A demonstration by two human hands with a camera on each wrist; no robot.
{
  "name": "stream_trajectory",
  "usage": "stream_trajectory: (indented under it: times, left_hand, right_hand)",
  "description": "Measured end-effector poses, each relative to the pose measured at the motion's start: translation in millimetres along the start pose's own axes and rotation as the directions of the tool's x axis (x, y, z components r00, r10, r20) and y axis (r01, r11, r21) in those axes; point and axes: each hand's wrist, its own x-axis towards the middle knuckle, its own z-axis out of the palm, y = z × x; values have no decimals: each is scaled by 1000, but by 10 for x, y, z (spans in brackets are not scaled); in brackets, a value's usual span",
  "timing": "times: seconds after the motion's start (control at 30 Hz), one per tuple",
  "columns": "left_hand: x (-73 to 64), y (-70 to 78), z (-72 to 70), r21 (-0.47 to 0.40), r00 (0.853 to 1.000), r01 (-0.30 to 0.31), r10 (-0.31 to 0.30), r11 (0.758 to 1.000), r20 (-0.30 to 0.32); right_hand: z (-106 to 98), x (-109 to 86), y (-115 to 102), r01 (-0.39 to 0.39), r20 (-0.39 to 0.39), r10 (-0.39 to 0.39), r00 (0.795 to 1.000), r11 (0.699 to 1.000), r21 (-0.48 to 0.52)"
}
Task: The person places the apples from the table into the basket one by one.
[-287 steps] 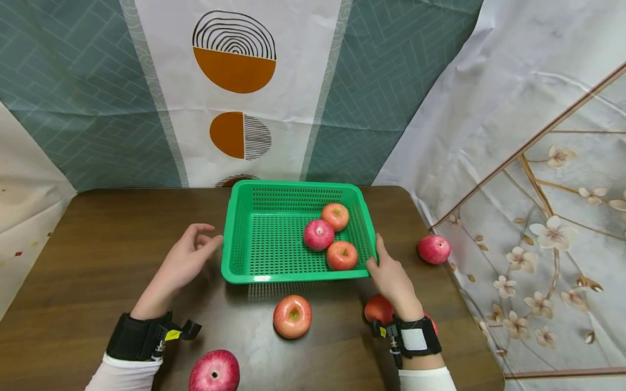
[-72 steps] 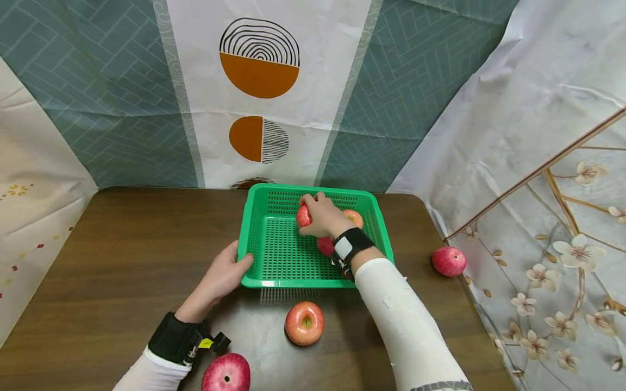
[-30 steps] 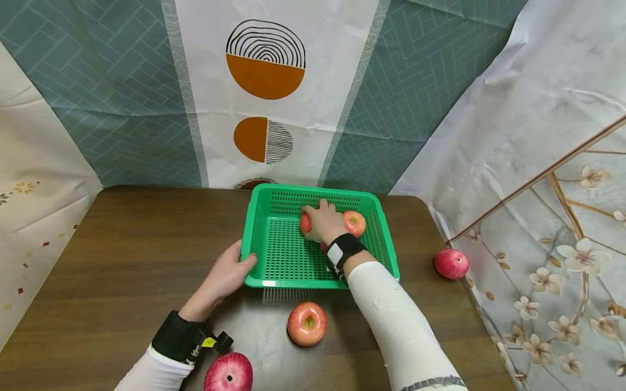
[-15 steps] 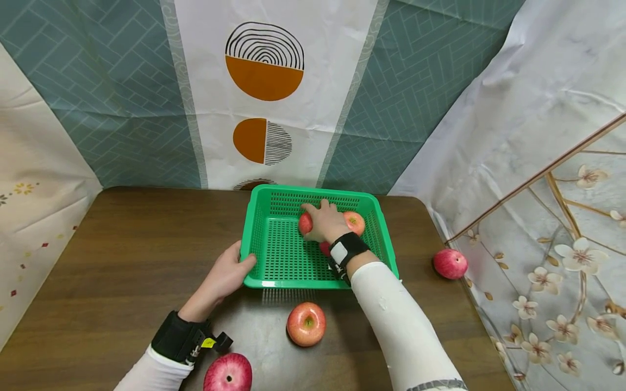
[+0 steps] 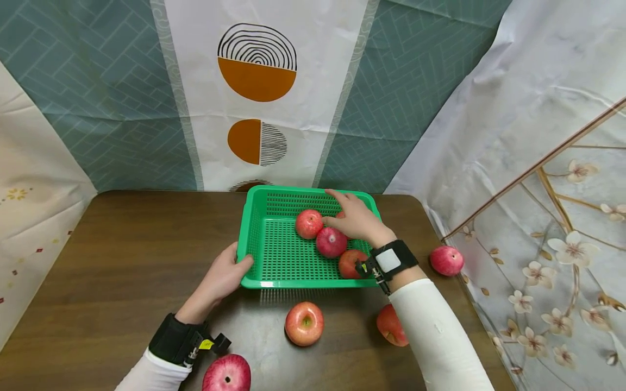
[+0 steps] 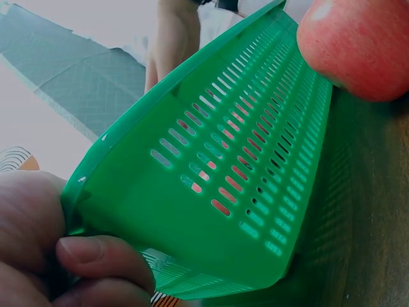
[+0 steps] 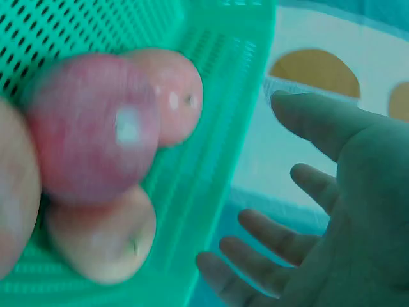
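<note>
Red apple just let go, sits near twelve o'clock inside basket; right hand spread above two o'clock. Apparently one more placed. Left hand pinches basket at eight.

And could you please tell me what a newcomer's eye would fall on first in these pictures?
Probably the bright green basket, at the far side of the table, with red fruit in its middle and right. Next, the left hand that grips the basket's left end and the empty right hand raised near the fruit; then the bold orange shapes on the cloth behind.
</note>
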Motion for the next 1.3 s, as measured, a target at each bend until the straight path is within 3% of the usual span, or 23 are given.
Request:
stream_trajectory:
  times: [0.13, 0.3, 0.43, 0.67, 0.97, 1.3]
  left_hand:
    - [3, -13, -10, 18, 1000, -3, 3, 1000, -4]
    - [21, -1, -14, 17, 1000, -3, 3, 1000, -10]
    - [13, -3, -7, 21, 1000, 8, -7, 1000, -8]
    - [-4, -19, -1, 27, 1000, 14, -14, 1000, -8]
    - [-7, -40, 21, 12, 1000, 13, -13, 1000, 3]
    - [-20, -2, 6, 4, 999, 32, -32, 999, 7]
  right_hand:
    - [-98, -173, 240, 33, -95, -26, 995, 997, 72]
    - [-182, -385, 559, 64, -184, -50, 982, 995, 74]
    - [-207, -580, 797, 48, -241, -22, 970, 993, 105]
    - [-190, -881, 1198, -4, -332, 44, 942, 993, 122]
    - [-123, -1330, 1718, -144, -356, 174, 918, 984, 109]
    - [-33, -1641, 2236, -245, -431, 256, 865, 966, 81]
